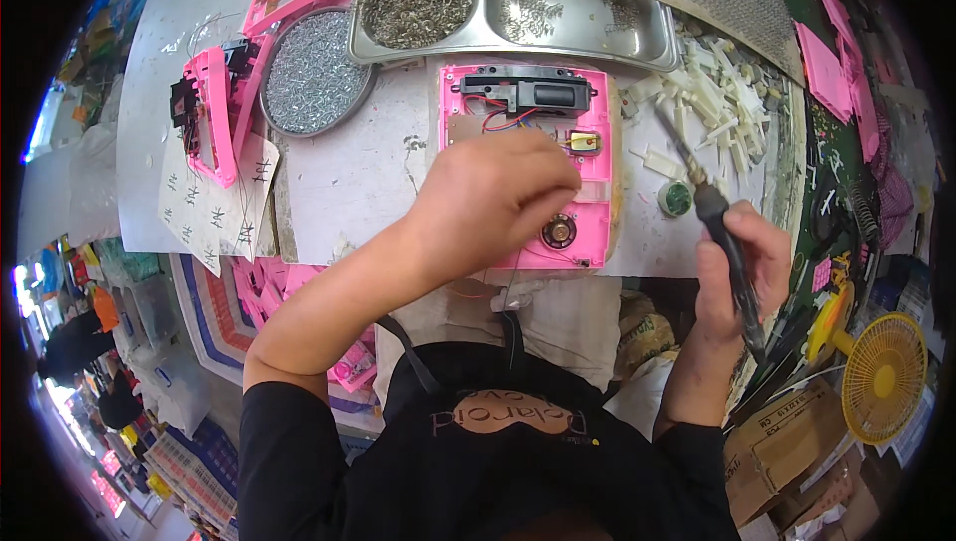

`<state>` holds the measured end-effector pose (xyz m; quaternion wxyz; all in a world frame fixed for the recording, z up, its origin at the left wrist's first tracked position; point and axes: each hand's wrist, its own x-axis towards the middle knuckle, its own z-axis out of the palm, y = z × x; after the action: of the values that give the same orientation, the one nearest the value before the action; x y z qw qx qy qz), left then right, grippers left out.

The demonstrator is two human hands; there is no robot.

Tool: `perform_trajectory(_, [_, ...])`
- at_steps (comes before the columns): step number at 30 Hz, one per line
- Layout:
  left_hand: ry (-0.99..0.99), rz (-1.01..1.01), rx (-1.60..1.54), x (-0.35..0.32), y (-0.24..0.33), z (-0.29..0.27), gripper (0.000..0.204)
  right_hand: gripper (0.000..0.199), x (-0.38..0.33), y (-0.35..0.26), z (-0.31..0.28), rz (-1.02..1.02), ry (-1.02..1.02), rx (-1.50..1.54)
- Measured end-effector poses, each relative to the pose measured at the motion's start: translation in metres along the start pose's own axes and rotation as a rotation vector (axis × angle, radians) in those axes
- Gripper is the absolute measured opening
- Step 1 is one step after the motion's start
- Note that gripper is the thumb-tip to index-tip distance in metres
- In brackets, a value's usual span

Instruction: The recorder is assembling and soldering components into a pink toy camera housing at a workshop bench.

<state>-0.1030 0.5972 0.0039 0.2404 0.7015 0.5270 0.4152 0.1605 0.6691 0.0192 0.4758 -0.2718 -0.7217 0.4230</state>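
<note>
An open pink plastic casing (594, 205) lies on the white worktop in front of me, showing a black module, red and blue wires, a small brass part and a round speaker. My left hand (493, 198) rests over the casing's left half, fingers bent down onto the inside parts; what the fingertips pinch is hidden. My right hand (737, 267) is closed around the black handle of a soldering iron (722, 232), whose metal tip points up and left, just right of the casing and apart from it.
A steel compartment tray (662, 43) of small springs and screws stands at the back, beside a round dish of screws (314, 73). More pink casings (214, 113) lie at left, white plastic pieces (712, 93) and a green solder reel (676, 200) at right. A yellow fan (881, 377) stands lower right.
</note>
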Motion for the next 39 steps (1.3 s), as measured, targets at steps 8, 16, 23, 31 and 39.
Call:
perform_trajectory(8, [-0.017,-0.437,-0.241,0.008,0.011,-0.009,0.007,0.047,0.023,0.015,0.074,0.114,-0.08,0.023])
perform_trajectory(16, [-0.019,-0.476,-0.216,0.01,0.011,-0.01,0.012,0.05,0.026,0.021,0.075,0.078,-0.185,-0.048])
perform_trajectory(23, [0.039,-0.404,-0.247,0.006,0.009,-0.003,0.01,0.042,0.016,0.02,0.073,0.005,-0.069,-0.103])
perform_trajectory(31, [-0.152,-0.043,0.034,0.001,0.003,-0.014,0.013,0.028,-0.001,-0.004,-0.029,0.064,-0.147,0.235])
perform_trajectory(39, [-0.225,-0.033,0.02,0.002,-0.003,-0.018,0.014,0.021,0.016,0.012,-0.014,0.105,-0.414,0.216])
